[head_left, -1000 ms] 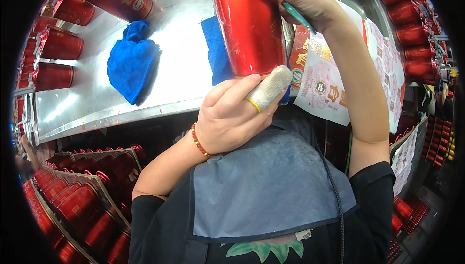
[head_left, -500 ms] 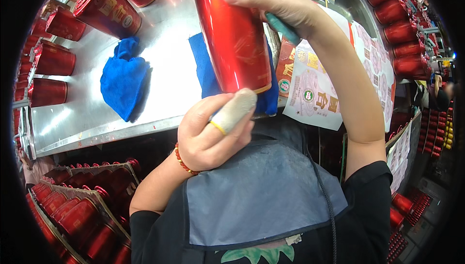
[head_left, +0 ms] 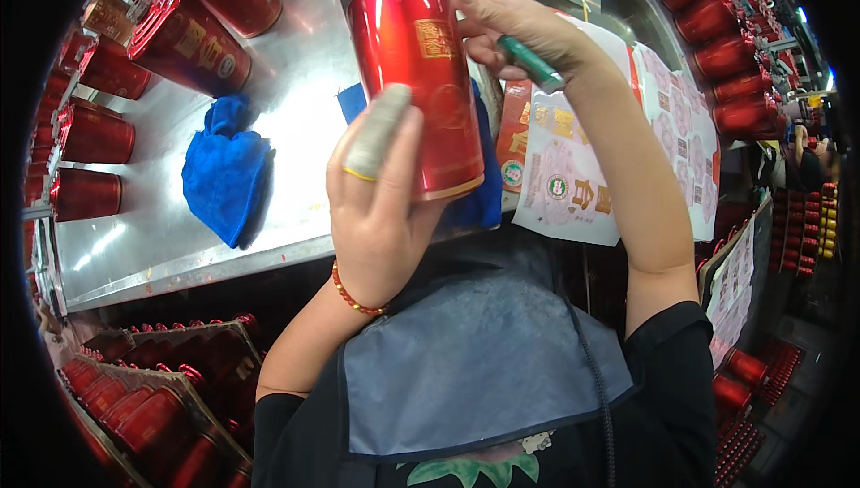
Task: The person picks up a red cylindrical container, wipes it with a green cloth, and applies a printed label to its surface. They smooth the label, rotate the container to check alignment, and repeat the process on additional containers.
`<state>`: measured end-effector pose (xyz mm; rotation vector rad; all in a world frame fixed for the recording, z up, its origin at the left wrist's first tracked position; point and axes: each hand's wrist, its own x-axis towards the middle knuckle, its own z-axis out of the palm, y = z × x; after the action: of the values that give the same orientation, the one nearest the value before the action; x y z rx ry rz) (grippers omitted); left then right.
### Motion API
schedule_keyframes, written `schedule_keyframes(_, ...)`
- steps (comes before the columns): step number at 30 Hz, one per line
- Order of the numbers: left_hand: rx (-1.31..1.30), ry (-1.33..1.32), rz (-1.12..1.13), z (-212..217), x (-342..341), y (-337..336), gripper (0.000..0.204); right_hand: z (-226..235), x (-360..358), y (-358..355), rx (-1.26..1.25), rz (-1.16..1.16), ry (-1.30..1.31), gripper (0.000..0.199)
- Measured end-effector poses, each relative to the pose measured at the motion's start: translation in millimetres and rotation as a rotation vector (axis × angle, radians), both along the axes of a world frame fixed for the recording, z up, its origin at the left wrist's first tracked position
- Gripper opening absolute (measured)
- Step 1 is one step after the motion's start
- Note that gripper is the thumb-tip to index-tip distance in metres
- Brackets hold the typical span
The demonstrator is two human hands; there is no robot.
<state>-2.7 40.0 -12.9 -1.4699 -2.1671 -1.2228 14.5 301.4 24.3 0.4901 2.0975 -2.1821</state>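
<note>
The shiny red bottle (head_left: pixel 417 85) with a gold square label stood tilted above the desk (head_left: pixel 296 120). The left hand (head_left: pixel 381 197) gripped its bottom; the right hand (head_left: pixel 515 35) gripped its top plus a green pen (head_left: pixel 530 62). Label sheets (head_left: pixel 573 174) lay at three o'clock, a blue cloth (head_left: pixel 224 170) at nine.

1 red bottle (head_left: pixel 417 85) in hand, 1 blue cloth (head_left: pixel 224 170), 1 green pen (head_left: pixel 530 62), 2 label sheets (head_left: pixel 573 174).

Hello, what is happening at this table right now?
A person holds a shiny red bottle up over a metal table. The left hand, with a taped finger, presses against its side; the right hand steadies its top and also grips a green pen-like tool. A blue cloth and printed label sheets lie on the table, with more red bottles around.
</note>
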Motion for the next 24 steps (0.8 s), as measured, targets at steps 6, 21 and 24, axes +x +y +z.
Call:
schedule_keyframes(6,0.011,-0.138,0.016,-17.5,2.0,-24.1,0.062,-9.2,3.7,-2.4,-0.028,0.084,0.093,0.073)
schedule_keyframes(21,0.137,0.321,-0.265,-8.6,2.0,-16.9,0.035,52.2,-10.3,-50.2,0.444,0.127,0.03,0.071)
schedule_keyframes(24,0.065,0.411,-0.241,-3.9,10.6,0.2,0.039,34.0,-14.9,-45.3,0.632,0.12,0.094,0.067)
